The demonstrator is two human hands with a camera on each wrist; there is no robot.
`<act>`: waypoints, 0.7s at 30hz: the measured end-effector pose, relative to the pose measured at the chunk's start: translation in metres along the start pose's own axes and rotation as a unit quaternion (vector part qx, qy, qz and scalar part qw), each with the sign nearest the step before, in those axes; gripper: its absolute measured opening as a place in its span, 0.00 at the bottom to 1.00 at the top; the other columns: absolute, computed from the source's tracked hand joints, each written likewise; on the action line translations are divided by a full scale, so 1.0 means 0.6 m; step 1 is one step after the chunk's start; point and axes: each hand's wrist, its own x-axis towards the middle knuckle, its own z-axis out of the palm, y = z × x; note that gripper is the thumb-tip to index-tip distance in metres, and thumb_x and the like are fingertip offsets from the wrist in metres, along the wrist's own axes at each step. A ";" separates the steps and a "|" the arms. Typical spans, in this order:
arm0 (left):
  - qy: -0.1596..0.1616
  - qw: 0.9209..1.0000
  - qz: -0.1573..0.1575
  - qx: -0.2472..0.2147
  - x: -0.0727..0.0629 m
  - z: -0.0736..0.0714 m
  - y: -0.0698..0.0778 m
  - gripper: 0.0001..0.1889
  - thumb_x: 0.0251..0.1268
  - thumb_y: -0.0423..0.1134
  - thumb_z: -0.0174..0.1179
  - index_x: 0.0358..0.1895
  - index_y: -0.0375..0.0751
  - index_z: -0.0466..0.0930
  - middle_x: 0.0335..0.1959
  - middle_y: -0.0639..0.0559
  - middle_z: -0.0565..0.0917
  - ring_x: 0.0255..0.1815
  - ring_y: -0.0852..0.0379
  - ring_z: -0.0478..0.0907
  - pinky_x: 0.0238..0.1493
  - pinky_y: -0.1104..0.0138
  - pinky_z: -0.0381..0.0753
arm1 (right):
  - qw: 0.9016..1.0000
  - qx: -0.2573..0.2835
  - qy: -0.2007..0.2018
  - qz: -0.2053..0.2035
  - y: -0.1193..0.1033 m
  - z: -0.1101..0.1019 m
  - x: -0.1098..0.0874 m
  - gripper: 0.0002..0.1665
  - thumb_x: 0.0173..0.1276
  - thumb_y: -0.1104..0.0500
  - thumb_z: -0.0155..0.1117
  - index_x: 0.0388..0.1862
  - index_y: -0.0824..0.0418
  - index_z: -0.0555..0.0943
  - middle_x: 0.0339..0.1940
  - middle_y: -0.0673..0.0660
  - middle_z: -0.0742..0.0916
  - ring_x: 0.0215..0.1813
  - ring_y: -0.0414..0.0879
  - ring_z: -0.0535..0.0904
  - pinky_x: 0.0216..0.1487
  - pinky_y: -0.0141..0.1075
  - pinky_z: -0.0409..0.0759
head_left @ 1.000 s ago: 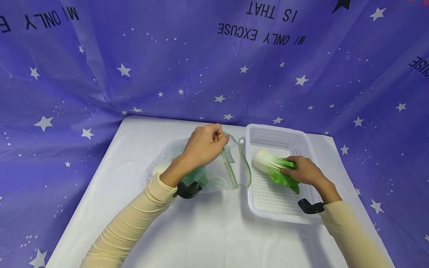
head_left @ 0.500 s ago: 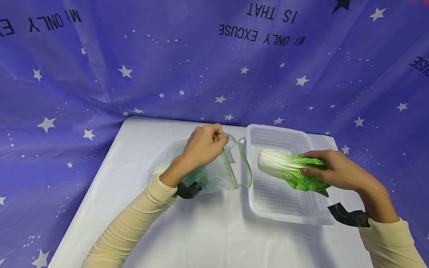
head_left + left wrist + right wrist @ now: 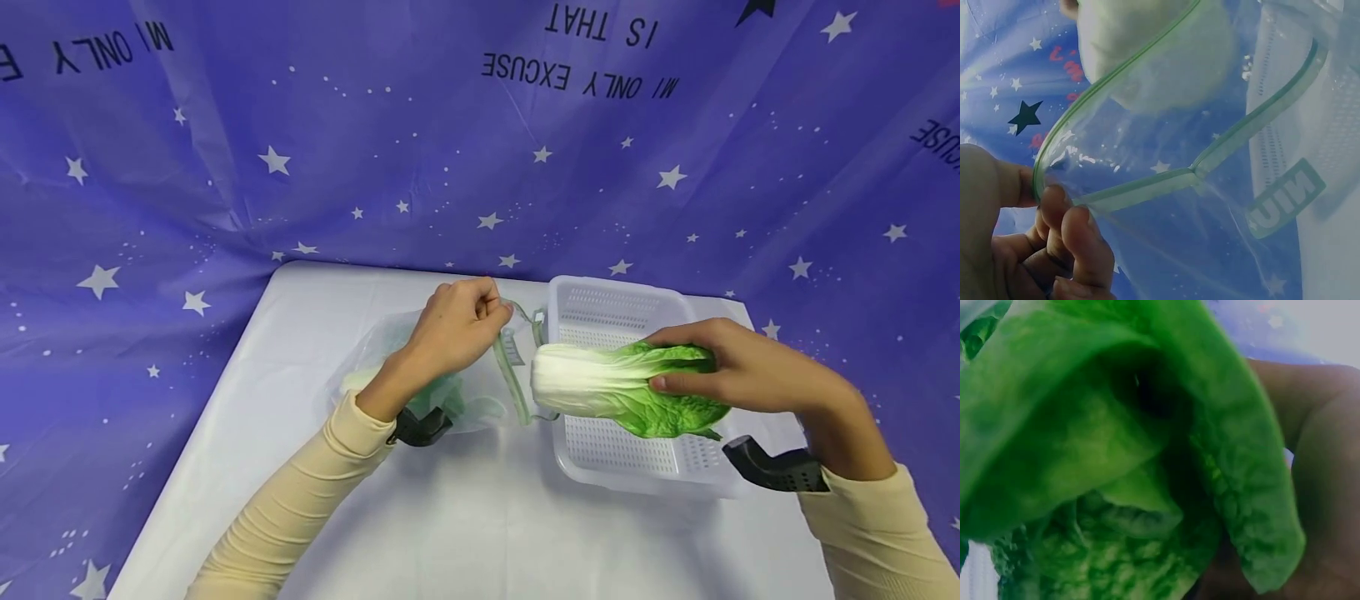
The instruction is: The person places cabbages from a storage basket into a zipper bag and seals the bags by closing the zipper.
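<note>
My right hand (image 3: 750, 367) grips a head of Chinese cabbage (image 3: 577, 379) by its green leaves, above the basket. Its white base points left, level with the mouth of a clear zip bag (image 3: 480, 387) and covering part of its rim. With thumb and fingers my left hand (image 3: 461, 325) pinches the far corner of the bag's green-edged opening, which stands apart. In the left wrist view the white base (image 3: 1160, 75) shows at the bag's mouth, beyond a green zip edge (image 3: 1147, 189). Green leaves (image 3: 1235, 469) fill most of the right wrist view. Blurry green and pale contents lie inside the bag.
A white perforated plastic basket (image 3: 637, 482) stands right of the bag, under the cabbage. Both rest on a white-covered table (image 3: 465, 525). A purple star-printed cloth (image 3: 420, 150) hangs behind the table.
My right hand has lifted the cabbage up out of the basket, then carried it left until its white base reached the bag's opening. The left hand has stayed in place.
</note>
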 end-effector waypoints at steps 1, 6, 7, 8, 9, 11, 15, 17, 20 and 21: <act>-0.002 1.000 0.001 -0.002 -0.001 0.000 0.002 0.13 0.66 0.40 0.55 0.22 0.46 0.71 0.13 0.55 0.69 0.14 0.57 0.66 0.21 0.64 0.66 | 1.000 -0.002 -0.006 -0.003 -0.001 0.003 0.010 0.17 0.68 0.54 0.67 0.56 0.52 0.81 0.40 0.43 0.85 0.36 0.39 0.80 0.39 0.34 0.79; -0.010 1.000 0.011 -0.009 -0.005 -0.003 0.009 0.12 0.66 0.39 0.54 0.22 0.46 0.71 0.14 0.55 0.69 0.15 0.58 0.66 0.24 0.64 0.66 | 0.999 -0.015 -0.033 -0.006 -0.002 0.026 0.065 0.20 0.67 0.49 0.68 0.55 0.55 0.82 0.39 0.43 0.85 0.37 0.39 0.80 0.41 0.36 0.79; -0.012 1.000 0.014 -0.009 -0.005 -0.004 0.009 0.12 0.66 0.39 0.54 0.22 0.46 0.71 0.14 0.55 0.70 0.15 0.58 0.65 0.24 0.64 0.67 | 0.999 -0.015 -0.039 -0.008 -0.004 0.032 0.076 0.21 0.67 0.48 0.68 0.55 0.56 0.82 0.39 0.43 0.85 0.37 0.39 0.80 0.41 0.36 0.79; -0.014 1.000 0.016 -0.009 -0.006 -0.004 0.009 0.12 0.66 0.39 0.54 0.22 0.46 0.71 0.15 0.55 0.70 0.15 0.58 0.66 0.24 0.64 0.67 | 0.999 -0.013 -0.042 -0.012 -0.007 0.039 0.086 0.21 0.67 0.48 0.68 0.55 0.56 0.82 0.38 0.43 0.85 0.37 0.39 0.80 0.40 0.36 0.79; -0.015 1.000 0.019 -0.008 -0.006 -0.004 0.010 0.12 0.66 0.39 0.54 0.22 0.46 0.71 0.15 0.55 0.70 0.16 0.58 0.66 0.24 0.64 0.67 | 0.999 -0.014 -0.043 -0.011 -0.012 0.047 0.095 0.21 0.67 0.49 0.68 0.55 0.56 0.82 0.38 0.43 0.85 0.36 0.39 0.79 0.40 0.36 0.79; -0.020 1.000 0.023 -0.005 -0.007 -0.004 0.010 0.12 0.66 0.39 0.54 0.22 0.47 0.71 0.16 0.55 0.71 0.16 0.58 0.66 0.25 0.64 0.67 | 0.999 -0.025 -0.039 -0.015 -0.026 0.063 0.112 0.21 0.66 0.50 0.69 0.55 0.58 0.82 0.37 0.43 0.85 0.35 0.39 0.79 0.39 0.37 0.78; -0.033 0.999 0.029 0.001 -0.010 -0.004 0.012 0.12 0.67 0.39 0.54 0.23 0.47 0.71 0.17 0.56 0.72 0.17 0.58 0.67 0.26 0.64 0.68 | 0.999 -0.043 -0.010 0.000 -0.058 0.097 0.137 0.21 0.65 0.51 0.70 0.53 0.61 0.83 0.32 0.43 0.84 0.31 0.38 0.77 0.37 0.38 0.77; -0.037 0.999 0.032 0.005 -0.011 -0.005 0.014 0.12 0.67 0.39 0.54 0.23 0.47 0.71 0.17 0.56 0.72 0.17 0.58 0.67 0.26 0.64 0.69 | 0.999 -0.034 0.003 0.016 -0.070 0.106 0.145 0.20 0.65 0.51 0.69 0.50 0.62 0.83 0.30 0.44 0.84 0.30 0.39 0.77 0.36 0.38 0.77; -0.037 0.999 0.032 0.010 -0.013 -0.009 0.015 0.13 0.68 0.39 0.54 0.23 0.47 0.71 0.17 0.56 0.72 0.17 0.58 0.67 0.26 0.64 0.69 | 0.998 0.023 0.004 0.055 -0.077 0.106 0.148 0.16 0.66 0.51 0.68 0.45 0.61 0.84 0.27 0.46 0.83 0.28 0.40 0.77 0.33 0.38 0.77; -0.035 0.999 0.032 0.011 -0.013 -0.011 0.015 0.13 0.68 0.40 0.54 0.22 0.47 0.71 0.17 0.56 0.72 0.17 0.58 0.67 0.26 0.64 0.68 | 0.996 0.057 -0.002 0.072 -0.077 0.103 0.148 0.14 0.67 0.51 0.67 0.43 0.61 0.84 0.25 0.48 0.82 0.26 0.40 0.75 0.30 0.37 0.76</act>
